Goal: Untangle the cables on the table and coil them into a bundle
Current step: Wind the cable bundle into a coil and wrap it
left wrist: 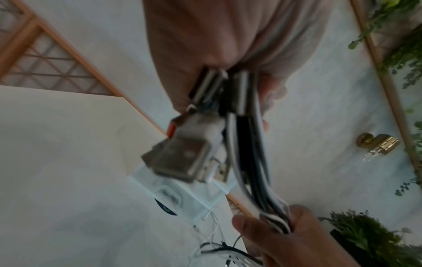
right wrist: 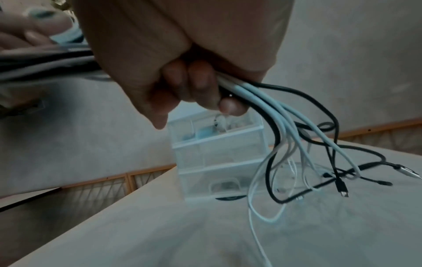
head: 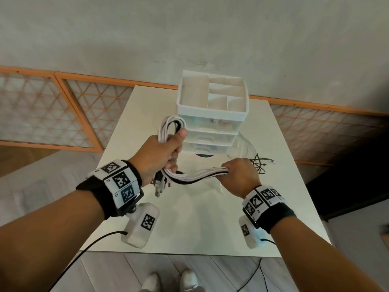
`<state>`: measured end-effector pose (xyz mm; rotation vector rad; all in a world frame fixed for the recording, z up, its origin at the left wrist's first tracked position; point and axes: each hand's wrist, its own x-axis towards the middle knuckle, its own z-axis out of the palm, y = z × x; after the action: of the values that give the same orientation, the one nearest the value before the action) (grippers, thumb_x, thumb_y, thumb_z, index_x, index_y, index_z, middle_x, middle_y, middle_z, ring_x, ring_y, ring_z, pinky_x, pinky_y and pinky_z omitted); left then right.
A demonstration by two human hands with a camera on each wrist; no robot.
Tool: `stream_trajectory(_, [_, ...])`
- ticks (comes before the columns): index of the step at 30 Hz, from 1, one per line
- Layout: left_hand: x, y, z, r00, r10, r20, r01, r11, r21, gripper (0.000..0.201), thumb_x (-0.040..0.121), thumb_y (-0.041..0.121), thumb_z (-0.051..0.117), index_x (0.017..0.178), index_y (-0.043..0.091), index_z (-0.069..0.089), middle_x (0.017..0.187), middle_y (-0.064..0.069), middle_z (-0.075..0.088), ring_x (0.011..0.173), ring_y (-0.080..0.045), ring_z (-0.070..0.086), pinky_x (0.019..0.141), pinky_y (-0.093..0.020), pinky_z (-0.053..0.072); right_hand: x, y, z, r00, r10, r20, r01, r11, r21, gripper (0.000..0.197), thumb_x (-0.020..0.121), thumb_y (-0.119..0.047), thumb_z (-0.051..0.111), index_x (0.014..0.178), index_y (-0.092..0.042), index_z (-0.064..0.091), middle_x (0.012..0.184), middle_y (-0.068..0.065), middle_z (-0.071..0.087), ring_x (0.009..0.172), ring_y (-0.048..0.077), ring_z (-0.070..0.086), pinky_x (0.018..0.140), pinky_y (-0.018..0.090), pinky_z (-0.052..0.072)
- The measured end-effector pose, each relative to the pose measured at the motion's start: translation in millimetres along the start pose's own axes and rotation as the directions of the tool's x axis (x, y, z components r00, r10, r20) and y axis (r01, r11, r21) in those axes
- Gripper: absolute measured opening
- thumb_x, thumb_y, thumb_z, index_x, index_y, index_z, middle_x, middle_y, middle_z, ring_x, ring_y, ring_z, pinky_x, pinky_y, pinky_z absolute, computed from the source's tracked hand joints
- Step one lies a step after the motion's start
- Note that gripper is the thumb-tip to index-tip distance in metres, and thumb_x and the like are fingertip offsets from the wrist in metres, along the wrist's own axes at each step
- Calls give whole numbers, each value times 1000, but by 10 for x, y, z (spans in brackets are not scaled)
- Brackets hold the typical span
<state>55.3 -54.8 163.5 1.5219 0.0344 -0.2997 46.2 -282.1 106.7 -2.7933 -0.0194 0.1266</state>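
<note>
Several white and black cables (head: 197, 175) run together as one bundle between my two hands above the white table (head: 200, 218). My left hand (head: 162, 152) grips a folded loop (head: 171, 128) of them, which rises above the fist, and the USB plugs (left wrist: 182, 159) hang below it. My right hand (head: 240, 171) grips the same strands further along (right wrist: 230, 84). Past that hand the loose ends (right wrist: 319, 162) trail in a tangle onto the table (head: 259, 163).
A white drawer organiser (head: 212, 114) with an open divided top tray stands at the table's back middle, just behind my hands. Wooden lattice panels (head: 42, 108) line the wall base. A potted plant (left wrist: 370, 233) shows at the right in the left wrist view.
</note>
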Motion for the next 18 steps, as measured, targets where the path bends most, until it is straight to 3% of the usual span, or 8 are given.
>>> stream_trajectory(2, [54,-30,-64,995,44,-87,-46,999,-21,47,88,52,62,67,11,50,45,5,33,42,-17,34,60,-35,47,-32,12,-24,996,-73,46,72,997,33,41,84,-44,70,54,-22,53,54,-4,52,63,22,57,54,27,36])
stream_trajectory(4, [102,-62,-114,987,90,-133,-93,995,-20,49,85,56,63,71,12,51,48,4,36,44,-17,40,67,-41,46,-114,-72,-58,973,-192,126,167,968,186,16,79,-41,78,78,-28,69,65,-10,62,66,10,61,62,24,43])
stream_trajectory(6, [130,-94,-99,978,125,-164,-123,992,25,49,84,59,65,67,15,51,47,6,40,45,-19,44,66,-42,45,-182,-226,-54,943,-286,168,216,913,346,29,74,-38,84,99,-30,71,68,-16,63,62,-2,58,63,13,40])
stream_trajectory(8, [129,-101,-35,967,165,-192,-142,982,129,48,84,58,62,61,19,50,45,7,43,47,-20,49,63,-41,47,-204,-387,-40,928,-336,164,247,880,405,28,73,-42,85,87,-24,70,59,-14,57,54,0,53,57,13,37])
stream_trajectory(10, [114,-85,4,966,174,-190,-139,973,182,48,90,53,61,59,18,49,43,6,44,45,-21,49,60,-37,48,-175,-424,-17,933,-323,159,246,895,372,43,75,-50,81,62,-18,56,50,-8,45,47,7,43,52,20,32])
stream_trajectory(12, [80,-38,14,995,72,-74,-65,994,91,46,93,47,61,61,15,48,44,5,39,41,-19,41,55,-32,45,-122,-371,-24,960,-243,142,193,935,299,59,74,-55,80,50,-17,42,44,-5,35,44,11,34,50,26,29])
stream_trajectory(15, [-6,-6,41,980,-108,168,65,968,241,47,92,52,57,71,10,53,45,5,37,41,-15,35,50,-27,43,-22,-275,-79,987,-118,111,96,979,182,46,70,-48,80,46,-20,52,42,-6,42,48,12,38,54,26,33])
stream_trajectory(18, [-58,-94,118,945,-198,261,41,862,505,52,83,61,63,74,11,55,47,3,44,44,-13,40,51,-21,41,30,-324,-208,998,-26,52,20,994,104,25,72,-43,74,58,-24,66,57,-9,58,64,17,58,61,28,48])
